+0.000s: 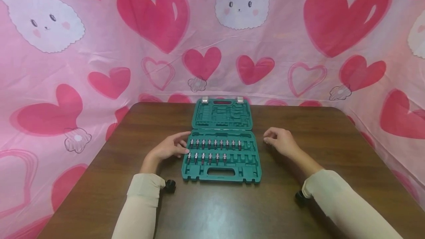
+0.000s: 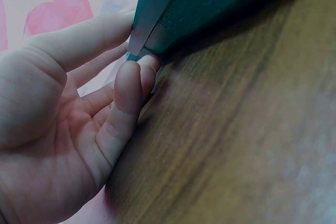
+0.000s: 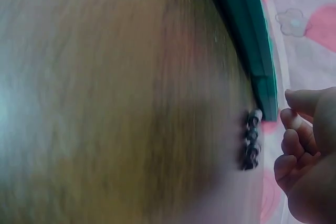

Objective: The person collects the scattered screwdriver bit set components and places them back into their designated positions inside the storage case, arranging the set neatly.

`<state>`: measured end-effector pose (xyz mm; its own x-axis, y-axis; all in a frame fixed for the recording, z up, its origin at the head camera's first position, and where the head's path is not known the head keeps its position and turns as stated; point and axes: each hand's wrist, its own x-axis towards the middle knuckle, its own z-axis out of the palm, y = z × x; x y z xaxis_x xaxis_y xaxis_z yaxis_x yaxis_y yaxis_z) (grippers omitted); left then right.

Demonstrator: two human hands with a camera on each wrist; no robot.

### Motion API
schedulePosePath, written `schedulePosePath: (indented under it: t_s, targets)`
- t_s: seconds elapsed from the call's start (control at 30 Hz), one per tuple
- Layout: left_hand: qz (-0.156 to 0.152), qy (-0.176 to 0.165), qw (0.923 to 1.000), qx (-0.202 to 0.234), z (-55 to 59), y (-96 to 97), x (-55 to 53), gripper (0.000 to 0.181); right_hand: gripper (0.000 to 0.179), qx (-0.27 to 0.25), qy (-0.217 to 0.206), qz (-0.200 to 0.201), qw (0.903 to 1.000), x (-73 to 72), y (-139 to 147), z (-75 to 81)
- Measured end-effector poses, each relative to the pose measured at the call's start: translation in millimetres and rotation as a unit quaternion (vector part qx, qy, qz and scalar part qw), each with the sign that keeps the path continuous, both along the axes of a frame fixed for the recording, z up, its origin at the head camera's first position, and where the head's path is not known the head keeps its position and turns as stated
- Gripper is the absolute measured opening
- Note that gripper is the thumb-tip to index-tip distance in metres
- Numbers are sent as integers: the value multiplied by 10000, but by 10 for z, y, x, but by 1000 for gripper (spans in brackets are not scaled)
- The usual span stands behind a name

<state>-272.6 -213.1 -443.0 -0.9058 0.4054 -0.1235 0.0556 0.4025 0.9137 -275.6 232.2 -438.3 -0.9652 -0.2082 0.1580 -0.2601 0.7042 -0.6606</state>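
Note:
A green plastic tool case (image 1: 221, 175) lies open on the table, its lid folded back away from me. Two rows of short silver bit sockets (image 1: 215, 144) with dark tips stand in its near half; the right end of the lower row shows bare green slots. At the case's left edge is my left hand (image 1: 167, 147), fingertips touching the side wall (image 2: 157, 17). Right of the case hovers my right hand (image 1: 281, 141), fingers loosely curled, nothing seen in them. Close to it in the right wrist view lie several small dark metal pieces (image 3: 252, 140), blurred; the head view does not show them.
The brown wooden table (image 1: 212, 213) extends on all sides of the case. A pink cloth (image 1: 212, 40) with hearts and rabbits hangs behind and beside it. Molded recesses fill the lid (image 1: 222, 115), which has two metal latches (image 1: 239, 100) on its far edge.

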Motion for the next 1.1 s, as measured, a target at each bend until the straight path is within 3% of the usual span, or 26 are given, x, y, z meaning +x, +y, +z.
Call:
schedulePosePath:
  t_s: [0.3,0.63,1.1]
  targets:
    - [8,-16,10000,-35,-1,1,-9,71,8,268,155,-57,9995,-23,199,-35]
    - [-4,7,10000,-31,26,0,18,70,8,310,-244,-38,9992,-5,304,-33]
    - [-48,11,10000,-8,4,-6,10,70,9,543,-267,-9,9982,29,360,-55]
